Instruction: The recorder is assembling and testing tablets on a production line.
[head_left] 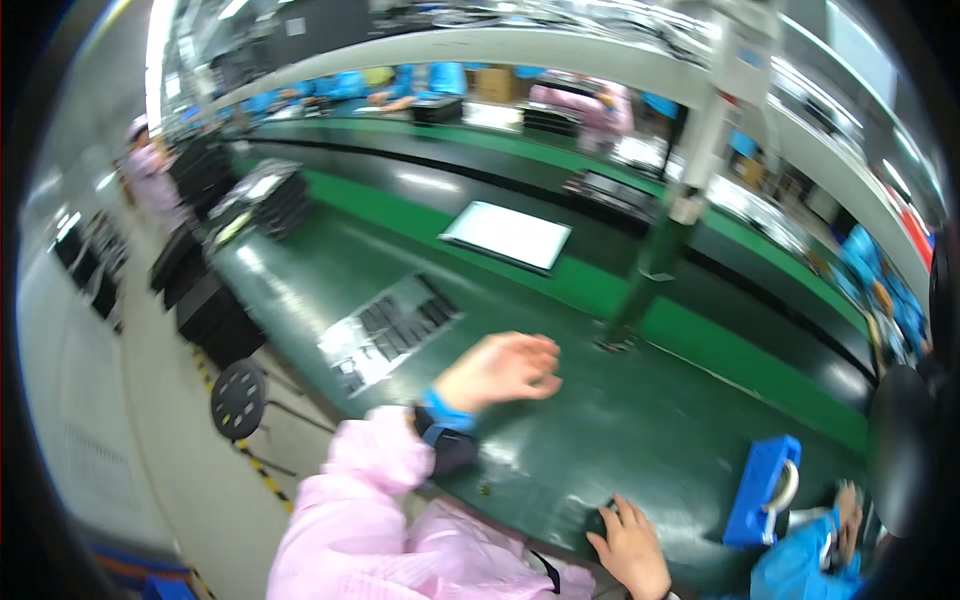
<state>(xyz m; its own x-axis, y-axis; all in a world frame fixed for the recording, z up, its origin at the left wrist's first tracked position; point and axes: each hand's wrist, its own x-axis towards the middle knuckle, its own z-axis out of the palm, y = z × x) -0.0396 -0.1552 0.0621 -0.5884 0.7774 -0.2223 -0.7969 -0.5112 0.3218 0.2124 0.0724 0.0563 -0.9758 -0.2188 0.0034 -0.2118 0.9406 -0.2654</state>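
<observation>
And there it was, the pale sheet (345,340), flat on the green bench (560,430), with dark strips (405,325) laid across it and its long axis slanting from near left to far right. From our left hand (505,370), easily the nearer of the two, the sheet lay to the left and a little farther out, near but not touched. And look at those fingers: blurred, aimed to the right, away from the sheet, thumb standing apart, nothing we could make out between them! Our right hand (630,545) sat well to the right of the sheet and closer to us, fingers bent low over the bench; something dark showed at the fingertips, and we could not tell whether they were clamped on it. Outward we went: a white panel (508,235) beyond the sheet and to its right, a stack of dark trays (280,200) beyond it to the left, a black stool (238,400) off its left side, and a blue tape dispenser (750,495) far to its right.
</observation>
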